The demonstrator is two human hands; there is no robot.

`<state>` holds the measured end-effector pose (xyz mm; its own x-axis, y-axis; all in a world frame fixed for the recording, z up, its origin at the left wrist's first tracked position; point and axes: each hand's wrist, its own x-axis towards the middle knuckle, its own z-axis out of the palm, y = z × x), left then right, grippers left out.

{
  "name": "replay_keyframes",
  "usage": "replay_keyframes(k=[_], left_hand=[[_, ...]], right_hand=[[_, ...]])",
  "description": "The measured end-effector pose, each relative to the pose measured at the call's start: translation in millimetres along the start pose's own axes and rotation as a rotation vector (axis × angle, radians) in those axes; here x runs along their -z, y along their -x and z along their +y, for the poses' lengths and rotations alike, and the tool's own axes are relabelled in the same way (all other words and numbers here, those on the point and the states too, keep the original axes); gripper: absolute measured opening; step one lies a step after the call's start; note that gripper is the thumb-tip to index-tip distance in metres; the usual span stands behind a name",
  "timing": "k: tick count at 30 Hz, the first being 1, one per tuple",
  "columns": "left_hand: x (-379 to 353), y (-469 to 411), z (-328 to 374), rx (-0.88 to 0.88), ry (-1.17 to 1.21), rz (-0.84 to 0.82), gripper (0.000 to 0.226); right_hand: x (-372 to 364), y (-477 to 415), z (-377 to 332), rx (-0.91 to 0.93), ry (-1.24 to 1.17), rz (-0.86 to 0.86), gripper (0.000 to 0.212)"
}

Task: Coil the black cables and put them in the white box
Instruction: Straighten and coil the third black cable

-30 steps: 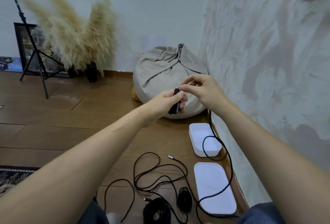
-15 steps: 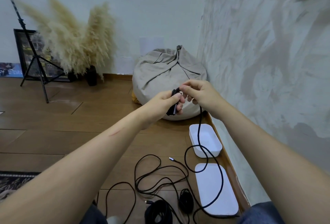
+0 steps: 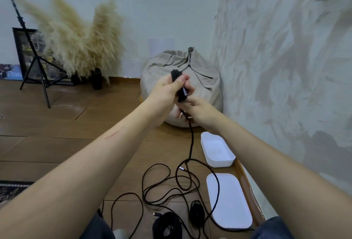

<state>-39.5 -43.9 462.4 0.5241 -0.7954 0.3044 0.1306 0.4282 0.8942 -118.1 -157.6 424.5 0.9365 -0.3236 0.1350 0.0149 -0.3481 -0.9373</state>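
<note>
Over wooden floor (image 3: 76,124), gripping soft, light cable coil (image 3: 174,73) in curled left hand (image 3: 167,88) fingers, pinching its limp tail (image 3: 191,139) with right hand (image 3: 199,111); likely best grasped across gathered loops.

Left hand (image 3: 167,87) grips coiled black cable (image 3: 174,73); right hand (image 3: 199,109) pinches its tail (white box (image 3: 219,162) below).

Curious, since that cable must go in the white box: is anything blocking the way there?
Nothing visible does. The white box stands open, its lid on the floor beside it. The black cable, bunched in the left hand and held by the right hand, trails to the floor left of the box.
</note>
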Motion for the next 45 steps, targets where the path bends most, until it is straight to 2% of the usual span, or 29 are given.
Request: replay_keyframes(k=[3,5,8,12,14,18,21,23,25,27,31,35,37,40,43,45], left_hand=[[13,-10,-14,-0.115,-0.279,0.26,0.016],[20,-12,-24,-0.148,-0.529,0.328,0.018],[29,-10,-35,-0.185,-0.83,0.319,0.017],[37,-5,-44,-0.091,-0.992,0.192,0.017],[37,-3,-47,-0.021,-0.972,0.077,0.026],[29,0,-47,0.173,-0.767,-0.155,0.043],[21,2,-41,0.279,-0.618,-0.218,0.04],[20,4,-38,0.38,-0.482,-0.242,0.035],[22,5,-36,0.424,-0.478,-0.301,0.027],[26,5,-36,0.357,-0.69,-0.363,0.021],[25,6,-41,0.135,-1.111,-0.329,0.034],[36,4,-44,-0.008,-1.347,-0.222,0.032],[43,3,-42,-0.048,-1.391,-0.172,0.03],[52,1,-40,-0.066,-1.392,-0.1,0.033],[49,0,-44,-0.012,-1.316,-0.094,0.033],[39,1,-44,0.039,-1.199,-0.11,0.031]], right_hand=[[-14,-1,-10,0.015,0.251,-0.138,0.015],[-13,-2,-15,0.029,0.385,-0.161,0.016],[-2,-2,-17,0.007,0.454,-0.174,0.022],[16,3,-23,0.0,0.499,-0.222,0.022],[27,3,-24,0.041,0.555,-0.196,0.018],[48,2,-16,0.109,0.586,-0.083,0.018],[57,4,-13,0.075,0.554,0.01,0.028],[63,5,-13,0.046,0.537,0.034,0.026],[66,7,-13,0.008,0.542,0.022,0.027],[67,10,-15,-0.041,0.553,0.002,0.029],[67,8,-17,-0.067,0.558,0.021,0.04],[69,9,-16,-0.097,0.438,-0.08,0.02],[74,10,-17,-0.118,0.4,-0.131,0.014],[79,8,-16,-0.101,0.458,-0.074,0.013],[73,2,-19,0.135,0.668,0.123,0.012],[66,-2,-25,0.244,0.633,0.247,0.012]])
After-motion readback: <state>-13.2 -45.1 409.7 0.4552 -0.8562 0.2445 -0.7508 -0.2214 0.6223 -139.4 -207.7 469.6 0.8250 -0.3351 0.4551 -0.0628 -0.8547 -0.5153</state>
